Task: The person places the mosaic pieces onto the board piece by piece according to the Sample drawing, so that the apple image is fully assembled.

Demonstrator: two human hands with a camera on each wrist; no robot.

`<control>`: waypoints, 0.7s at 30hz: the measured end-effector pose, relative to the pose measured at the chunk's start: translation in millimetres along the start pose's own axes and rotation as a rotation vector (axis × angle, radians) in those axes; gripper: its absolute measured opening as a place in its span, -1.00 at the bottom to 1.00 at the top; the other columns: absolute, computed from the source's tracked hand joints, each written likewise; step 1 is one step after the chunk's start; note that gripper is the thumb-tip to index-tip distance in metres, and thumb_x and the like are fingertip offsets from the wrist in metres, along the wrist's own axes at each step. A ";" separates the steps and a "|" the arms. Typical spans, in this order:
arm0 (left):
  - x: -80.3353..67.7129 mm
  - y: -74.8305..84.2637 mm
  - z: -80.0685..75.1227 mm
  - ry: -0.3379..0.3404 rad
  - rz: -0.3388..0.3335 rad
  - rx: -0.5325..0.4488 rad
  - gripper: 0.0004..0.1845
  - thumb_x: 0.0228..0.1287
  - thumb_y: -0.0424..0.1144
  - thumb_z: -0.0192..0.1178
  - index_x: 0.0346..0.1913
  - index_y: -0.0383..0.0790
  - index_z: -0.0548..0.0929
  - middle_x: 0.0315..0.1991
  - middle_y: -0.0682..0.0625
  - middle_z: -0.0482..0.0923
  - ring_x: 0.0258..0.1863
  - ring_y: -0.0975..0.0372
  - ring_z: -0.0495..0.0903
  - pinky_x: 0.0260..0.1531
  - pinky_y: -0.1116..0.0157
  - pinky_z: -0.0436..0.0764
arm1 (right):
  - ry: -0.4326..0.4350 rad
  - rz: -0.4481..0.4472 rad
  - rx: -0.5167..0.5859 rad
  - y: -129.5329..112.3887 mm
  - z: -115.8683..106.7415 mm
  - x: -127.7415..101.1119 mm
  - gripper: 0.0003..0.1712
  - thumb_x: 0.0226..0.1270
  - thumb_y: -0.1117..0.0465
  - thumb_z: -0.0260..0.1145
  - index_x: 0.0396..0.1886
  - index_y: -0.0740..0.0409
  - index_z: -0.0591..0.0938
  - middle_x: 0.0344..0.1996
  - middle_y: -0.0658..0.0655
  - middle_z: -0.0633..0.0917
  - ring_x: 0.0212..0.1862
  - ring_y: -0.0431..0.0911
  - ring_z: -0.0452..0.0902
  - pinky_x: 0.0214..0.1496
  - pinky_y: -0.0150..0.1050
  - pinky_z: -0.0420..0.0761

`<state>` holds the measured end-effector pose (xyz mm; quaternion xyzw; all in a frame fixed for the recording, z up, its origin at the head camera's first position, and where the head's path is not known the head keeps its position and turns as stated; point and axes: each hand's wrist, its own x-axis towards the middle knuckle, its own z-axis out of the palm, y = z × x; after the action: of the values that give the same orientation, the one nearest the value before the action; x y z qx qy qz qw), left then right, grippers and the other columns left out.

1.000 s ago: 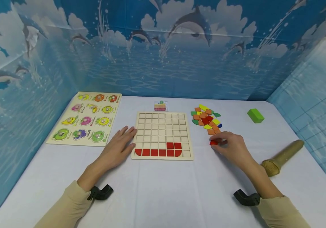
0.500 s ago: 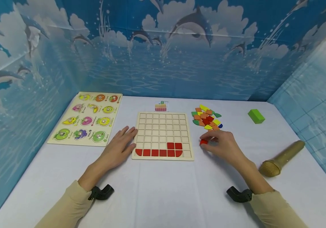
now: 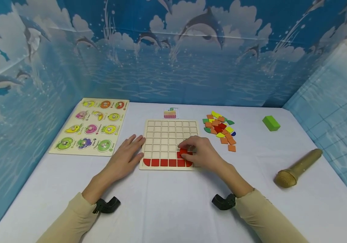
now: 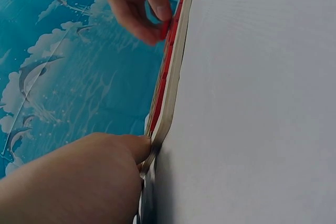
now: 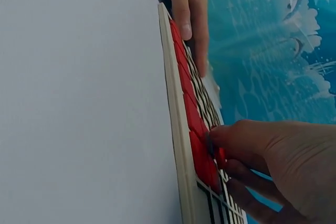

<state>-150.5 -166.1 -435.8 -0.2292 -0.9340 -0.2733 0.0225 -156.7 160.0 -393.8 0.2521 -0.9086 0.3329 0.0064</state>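
A wooden grid board (image 3: 158, 135) lies flat, with a row of red tiles (image 3: 164, 162) along its near edge and more red above them at the right. My left hand (image 3: 127, 157) rests at the board's left edge, fingers stretched out and fingertips touching the rim. Over the board's lower right, my right hand (image 3: 205, 153) pinches a red tile (image 4: 165, 29) between thumb and fingers. That tile is close over the squares in the left wrist view. The right hand partly covers the board's right side in the head view.
A pile of colored tiles (image 3: 220, 126) lies right of the board. A small picture card (image 3: 171, 113) is behind it, a fruit puzzle board (image 3: 91, 126) at left. Farther right are a green block (image 3: 271, 123) and a gold microphone (image 3: 297, 168).
My right hand has carried the red tile leftward from beside the pile to over the board. An orange tile it covered now shows. The left hand has stayed at the board's edge.
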 end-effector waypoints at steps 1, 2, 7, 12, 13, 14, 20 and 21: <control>0.2 -0.3 0.2 0.000 0.001 0.002 -0.33 0.59 -0.13 0.15 0.64 -0.18 0.27 0.67 -0.08 0.20 0.71 -0.05 -0.01 0.70 -0.09 -0.04 | -0.006 -0.005 0.004 -1.8 3.5 2.1 -0.69 0.28 0.26 0.58 0.02 0.11 0.82 -0.11 0.03 0.80 -0.17 -0.10 0.64 -0.09 -0.23 0.73; 0.3 -0.5 0.3 -0.001 0.001 0.003 -0.33 0.59 -0.13 0.15 0.65 -0.18 0.27 0.67 -0.08 0.20 0.71 -0.05 -0.02 0.70 -0.09 -0.04 | -0.010 -0.013 0.009 -3.5 6.6 4.0 -0.70 0.28 0.26 0.57 0.02 0.11 0.82 -0.11 0.03 0.80 -0.18 -0.10 0.64 -0.10 -0.24 0.73; 0.6 -0.6 0.2 -0.003 0.003 0.003 -0.32 0.60 -0.12 0.15 0.65 -0.18 0.26 0.67 -0.07 0.20 0.72 -0.03 -0.02 0.70 -0.08 -0.05 | -0.019 -0.043 0.029 -10.8 18.9 11.7 -0.70 0.29 0.24 0.58 0.02 0.09 0.82 -0.10 0.02 0.80 -0.13 -0.10 0.65 -0.06 -0.24 0.73; 0.1 -0.5 -0.3 -0.005 0.000 -0.003 -0.33 0.60 -0.11 0.15 0.65 -0.17 0.27 0.67 -0.06 0.20 0.72 -0.02 -0.03 0.70 -0.08 -0.05 | -0.017 -0.072 0.028 -13.5 25.8 15.4 -0.72 0.29 0.22 0.59 -0.01 0.07 0.83 -0.10 0.00 0.82 -0.11 -0.11 0.66 -0.07 -0.23 0.71; 0.1 -0.7 -0.2 -0.006 0.000 -0.003 -0.33 0.60 -0.11 0.15 0.65 -0.16 0.27 0.67 -0.06 0.19 0.72 -0.02 -0.03 0.70 -0.08 -0.05 | -0.017 -0.075 0.027 -13.4 26.4 15.7 -0.72 0.29 0.22 0.59 -0.02 0.06 0.84 -0.11 -0.01 0.82 -0.11 -0.12 0.66 -0.06 -0.23 0.70; 0.1 -1.0 -0.2 -0.006 0.000 -0.004 -0.33 0.60 -0.12 0.15 0.65 -0.16 0.26 0.67 -0.07 0.19 0.72 -0.02 -0.03 0.70 -0.08 -0.05 | -0.017 -0.078 0.029 -13.3 26.8 15.8 -0.73 0.28 0.22 0.59 -0.02 0.05 0.84 -0.11 -0.02 0.82 -0.10 -0.13 0.66 -0.06 -0.23 0.70; 0.5 -1.5 0.2 -0.005 0.004 -0.004 -0.32 0.60 -0.12 0.14 0.65 -0.16 0.26 0.67 -0.08 0.19 0.72 -0.04 -0.03 0.70 -0.09 -0.05 | -0.020 -0.117 0.044 -9.6 26.5 15.4 -0.80 0.31 0.22 0.57 -0.08 0.02 0.86 -0.14 -0.09 0.83 -0.05 -0.19 0.67 0.00 -0.19 0.70; 0.5 -1.4 0.1 -0.005 0.004 -0.003 -0.32 0.60 -0.12 0.15 0.65 -0.17 0.26 0.67 -0.08 0.19 0.72 -0.04 -0.03 0.70 -0.09 -0.05 | -0.023 -0.118 0.046 -8.8 26.5 15.3 -0.82 0.32 0.22 0.57 -0.10 0.01 0.87 -0.15 -0.10 0.83 -0.04 -0.20 0.67 0.02 -0.19 0.70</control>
<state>-151.6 -166.8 -436.5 -0.2320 -0.9330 -0.2742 0.0205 -161.8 131.1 -406.3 0.3094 -0.8842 0.3499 0.0097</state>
